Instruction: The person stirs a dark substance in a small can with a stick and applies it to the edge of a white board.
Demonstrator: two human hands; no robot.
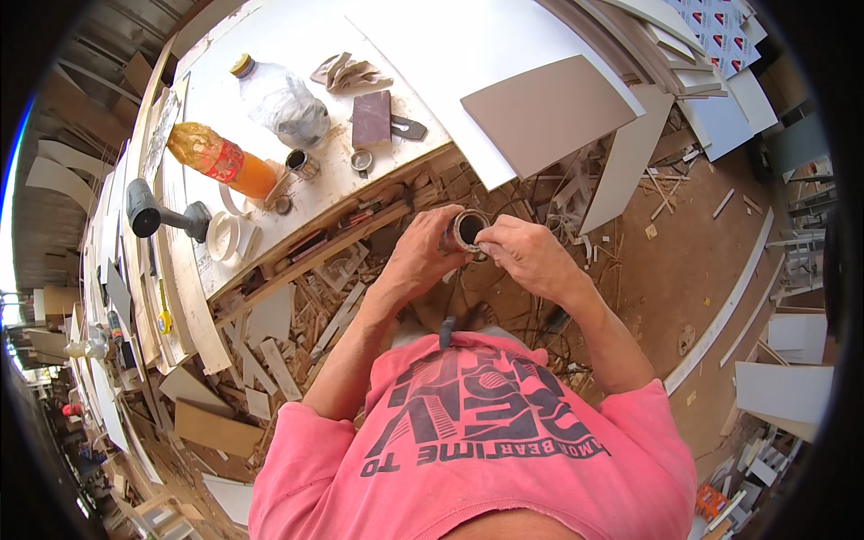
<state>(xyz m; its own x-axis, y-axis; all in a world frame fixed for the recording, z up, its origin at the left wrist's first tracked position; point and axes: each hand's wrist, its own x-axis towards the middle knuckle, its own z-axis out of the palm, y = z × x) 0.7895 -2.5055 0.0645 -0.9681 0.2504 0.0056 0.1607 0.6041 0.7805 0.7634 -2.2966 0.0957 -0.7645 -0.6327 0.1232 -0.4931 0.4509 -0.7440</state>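
Note:
My left hand [430, 241] grips a small open can [470, 231] with a crusted rim and a dark inside, tilted so its mouth faces up. At the can's right rim, the fingertips of my right hand [523, 251] are pinched together; whether they hold something small is hidden. On the white worktop [418, 81] stands a second small can [302, 164], dark inside. A round metal lid or cap [361, 160] lies near the table edge, beside a dark red block [371, 119] and a flat dark metal blade [408, 127].
An orange-filled bottle [226, 163], a large clear plastic bottle [283, 101], a crumpled cloth [347, 73] and a cordless power tool [165, 214] are on the worktop. A brown panel [552, 115] overhangs its edge. Wood offcuts [280, 368] and cables litter the floor.

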